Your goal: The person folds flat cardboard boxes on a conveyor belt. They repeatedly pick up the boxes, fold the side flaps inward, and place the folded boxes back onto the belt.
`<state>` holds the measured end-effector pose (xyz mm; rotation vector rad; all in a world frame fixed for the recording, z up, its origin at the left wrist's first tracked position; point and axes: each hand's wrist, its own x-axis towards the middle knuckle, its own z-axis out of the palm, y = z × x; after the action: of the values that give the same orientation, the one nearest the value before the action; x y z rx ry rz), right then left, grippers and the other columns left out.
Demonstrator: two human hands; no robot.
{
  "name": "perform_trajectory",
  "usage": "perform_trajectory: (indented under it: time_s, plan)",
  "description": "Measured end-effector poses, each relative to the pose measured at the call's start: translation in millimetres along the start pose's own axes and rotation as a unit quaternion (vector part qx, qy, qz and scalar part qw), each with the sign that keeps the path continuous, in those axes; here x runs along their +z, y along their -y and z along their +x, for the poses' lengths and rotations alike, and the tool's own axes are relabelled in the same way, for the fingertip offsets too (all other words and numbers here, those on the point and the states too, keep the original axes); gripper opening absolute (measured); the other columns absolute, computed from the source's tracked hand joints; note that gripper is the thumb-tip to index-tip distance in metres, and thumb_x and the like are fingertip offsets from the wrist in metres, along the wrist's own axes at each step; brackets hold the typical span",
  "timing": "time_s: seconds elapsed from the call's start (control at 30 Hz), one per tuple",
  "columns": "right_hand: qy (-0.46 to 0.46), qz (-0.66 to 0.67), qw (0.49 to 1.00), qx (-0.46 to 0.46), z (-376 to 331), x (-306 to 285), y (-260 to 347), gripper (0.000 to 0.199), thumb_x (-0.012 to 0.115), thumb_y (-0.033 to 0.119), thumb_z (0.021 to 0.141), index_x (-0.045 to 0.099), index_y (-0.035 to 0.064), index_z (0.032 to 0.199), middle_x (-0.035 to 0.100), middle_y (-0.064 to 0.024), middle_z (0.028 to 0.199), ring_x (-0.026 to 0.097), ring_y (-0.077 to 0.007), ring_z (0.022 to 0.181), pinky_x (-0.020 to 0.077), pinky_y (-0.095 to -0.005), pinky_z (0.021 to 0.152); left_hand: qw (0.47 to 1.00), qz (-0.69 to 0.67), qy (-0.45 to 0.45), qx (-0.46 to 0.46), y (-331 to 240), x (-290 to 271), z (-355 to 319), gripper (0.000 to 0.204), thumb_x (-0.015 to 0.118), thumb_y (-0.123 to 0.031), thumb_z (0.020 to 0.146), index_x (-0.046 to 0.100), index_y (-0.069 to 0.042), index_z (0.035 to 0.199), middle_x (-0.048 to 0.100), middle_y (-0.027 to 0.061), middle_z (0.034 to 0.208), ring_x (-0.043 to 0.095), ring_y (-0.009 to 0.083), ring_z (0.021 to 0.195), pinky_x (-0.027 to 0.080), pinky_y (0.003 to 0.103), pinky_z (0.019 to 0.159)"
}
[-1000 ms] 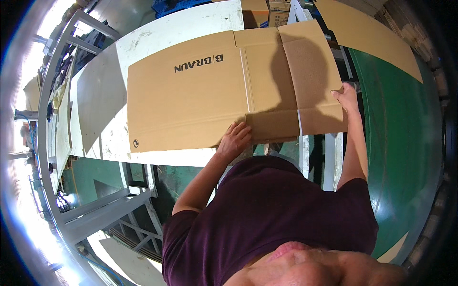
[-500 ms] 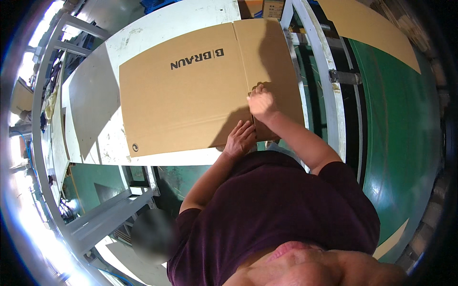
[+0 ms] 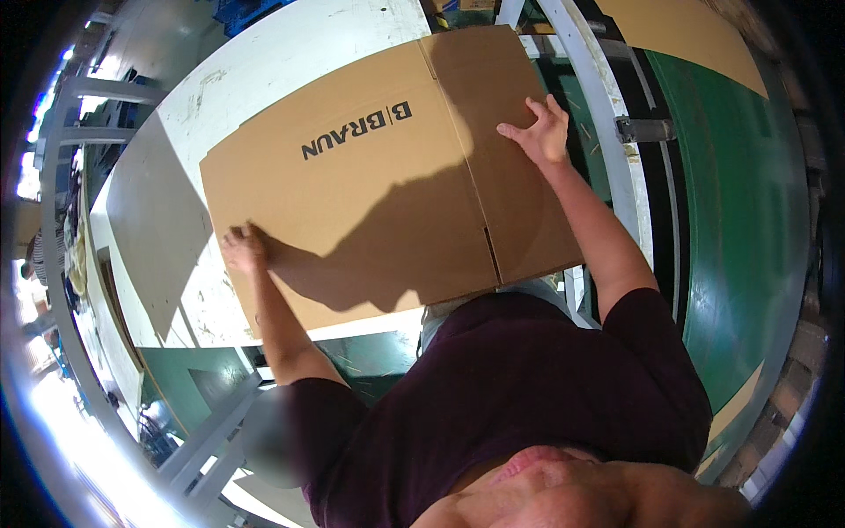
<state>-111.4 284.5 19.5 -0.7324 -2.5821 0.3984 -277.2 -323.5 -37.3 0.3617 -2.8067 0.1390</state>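
1. Head view: one carton [image 3: 370,189], tan, lying flat, printed face up; we find it on the desk, its right part reaching past the desk's right end. Dark lettering stands upside down toward the far edge.
2. Crease [image 3: 466,167], one, running from far edge to near edge, right of the carton's middle; a dark slit [image 3: 491,251] opens at its near end.
3. Left hand [image 3: 244,248], bare, at the carton's left edge, fingers bent; we cannot tell whether its grip is closed on the board.
4. Right hand [image 3: 539,132], bare, at the carton's right edge, beyond the crease. Its grip is wide, thumb and fingers well apart; we cannot tell whether the fingertips touch.
5. Desk [image 3: 255,70], white, scuffed, showing beyond the carton and to its left.
6. Shadow [image 3: 396,238], cast across the near half of the carton and over its right part.
7. Rail [image 3: 607,132], pale, just right of the carton, paint worn in spots.
8. Green surface [image 3: 731,238], at far right; we note a tan sheet [image 3: 691,40] at its far end.
9. Shirt [image 3: 519,396], dark purple, worn, near the carton's near edge.
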Motion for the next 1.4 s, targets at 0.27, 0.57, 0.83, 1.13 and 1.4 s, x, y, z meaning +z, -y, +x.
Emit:
perform_trajectory:
  time_s: [0.27, 0.57, 0.83, 1.13, 1.4]
  plan:
    - [0.185, 0.323, 0.896, 0.241, 61.0, -21.0, -42.1, 0.066, 0.085, 0.025, 0.056, 0.058, -0.0045, 0.108, 0.066, -0.0117, 0.096, 0.064, -0.0205, 0.082, 0.0496, -0.0303, 0.074, 0.981, -0.104, 0.087, -0.141, 23.0, 14.8, 134.4, 0.054, 0.060, -0.058, 0.075, 0.071, -0.005, 0.085, 0.068, 0.0145, 0.085, 0.064, 0.0312, 0.081, 0.050, 0.041, 0.076]
    - [0.228, 0.324, 0.887, 0.236, 56.6, -25.6, -23.0, 0.056, 0.082, 0.035, 0.065, 0.059, 0.0014, 0.103, 0.065, -0.0095, 0.097, 0.062, -0.0191, 0.089, 0.0480, -0.0315, 0.080, 0.953, -0.088, 0.192, -0.217, 19.8, 16.8, 135.0, 0.080, 0.032, -0.067, 0.086, 0.064, 0.005, 0.104, 0.063, 0.0222, 0.106, 0.058, 0.0352, 0.102, 0.045, 0.043, 0.087]
    - [0.129, 0.135, 0.967, 0.170, 44.3, -13.3, -19.8, 0.056, 0.079, 0.048, 0.062, 0.063, 0.0026, 0.091, 0.067, -0.0135, 0.088, 0.065, -0.0263, 0.084, 0.0492, -0.0353, 0.073, 0.977, -0.024, 0.089, -0.191, -12.3, -8.7, 107.2, 0.073, 0.028, -0.059, 0.089, 0.066, 0.003, 0.095, 0.064, 0.0231, 0.099, 0.059, 0.0401, 0.097, 0.046, 0.047, 0.084]
    - [0.149, 0.211, 0.953, 0.161, 51.5, -9.4, -31.6, 0.056, 0.081, 0.047, 0.061, 0.063, 0.0016, 0.089, 0.068, -0.0085, 0.088, 0.064, -0.0178, 0.080, 0.0492, -0.0309, 0.071, 0.968, -0.220, -0.024, 0.117, -98.4, -36.3, 6.9, 0.027, 0.053, -0.021, 0.084, 0.061, -0.002, 0.102, 0.060, 0.0162, 0.106, 0.054, 0.0341, 0.102, 0.041, 0.044, 0.091]
    - [0.130, 0.127, 0.976, 0.119, 52.9, 5.4, -52.2, 0.075, 0.079, 0.057, 0.056, 0.060, -0.0048, 0.093, 0.066, -0.0181, 0.091, 0.064, -0.0303, 0.085, 0.0496, -0.0369, 0.076, 0.690, -0.391, 0.331, 0.511, -230.6, -211.3, -296.4, 0.068, 0.080, -0.026, 0.060, 0.055, -0.005, 0.120, 0.045, 0.0151, 0.134, 0.034, 0.0341, 0.130, 0.027, 0.048, 0.108]
